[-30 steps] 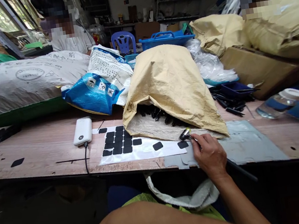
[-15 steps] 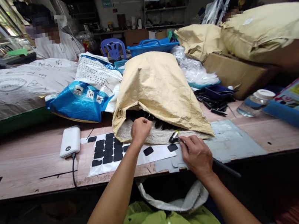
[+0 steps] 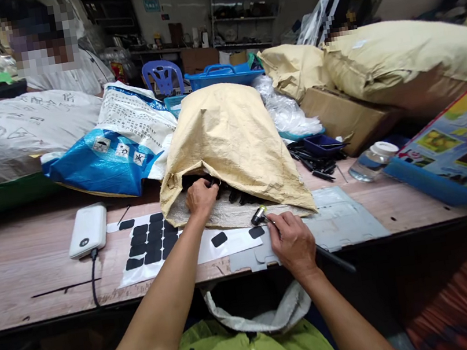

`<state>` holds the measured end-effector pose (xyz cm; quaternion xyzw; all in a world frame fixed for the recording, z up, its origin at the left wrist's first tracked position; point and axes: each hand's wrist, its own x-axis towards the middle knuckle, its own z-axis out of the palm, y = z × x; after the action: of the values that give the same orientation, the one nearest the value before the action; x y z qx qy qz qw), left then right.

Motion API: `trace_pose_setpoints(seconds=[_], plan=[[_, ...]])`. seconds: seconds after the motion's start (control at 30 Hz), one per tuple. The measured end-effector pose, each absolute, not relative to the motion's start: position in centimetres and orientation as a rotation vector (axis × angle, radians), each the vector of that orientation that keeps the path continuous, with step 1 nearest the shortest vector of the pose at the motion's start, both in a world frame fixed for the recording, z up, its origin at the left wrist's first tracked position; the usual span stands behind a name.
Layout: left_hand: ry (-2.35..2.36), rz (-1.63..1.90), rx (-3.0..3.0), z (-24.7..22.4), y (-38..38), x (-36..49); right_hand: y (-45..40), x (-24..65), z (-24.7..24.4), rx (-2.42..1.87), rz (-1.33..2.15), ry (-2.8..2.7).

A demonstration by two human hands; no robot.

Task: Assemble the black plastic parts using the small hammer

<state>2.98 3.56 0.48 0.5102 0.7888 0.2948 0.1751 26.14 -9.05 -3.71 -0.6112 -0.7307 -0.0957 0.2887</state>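
Note:
My left hand (image 3: 202,198) is at the mouth of a tan woven sack (image 3: 227,135), its fingers pinched on a small dark piece that I cannot make out fully. Inside the opening lie several black parts (image 3: 241,197), partly hidden by the sack's flap. My right hand (image 3: 293,242) grips a small hammer (image 3: 259,215) with a metal and black head and a yellowish end. Its dark handle sticks out past my wrist. Beneath both hands runs a white backing sheet (image 3: 203,252) with black rounded stickers (image 3: 153,251).
A white power bank (image 3: 88,230) with a cable stands left of the sheet. Behind it are a blue and white bag (image 3: 123,139) and a white sack (image 3: 12,138). Black parts (image 3: 315,165), a jar (image 3: 374,161) and a blue tray (image 3: 444,178) are on the right. Another person sits far left.
The view has shifted to the right. My left hand has reached slightly into the sack's mouth, and a dark piece shows at its fingertips. My right hand keeps the hammer.

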Motion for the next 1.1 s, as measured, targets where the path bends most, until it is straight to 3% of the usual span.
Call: trace_pose_setpoints(seconds=[0.37, 0.73, 1.1], plan=[[1.441, 0.788, 2.009, -0.9, -5.4, 1.3, -9.2, 26.0, -3.6, -1.644, -0.259, -1.952], [1.424, 0.807, 2.071, -2.7, -5.6, 1.4, -8.8, 26.4, -3.4, -1.626, -0.208, -1.974], [1.485, 0.75, 1.944, -1.9, -5.5, 1.8, -9.7, 23.1, 0.1, -1.319, 0.323, -1.836]])
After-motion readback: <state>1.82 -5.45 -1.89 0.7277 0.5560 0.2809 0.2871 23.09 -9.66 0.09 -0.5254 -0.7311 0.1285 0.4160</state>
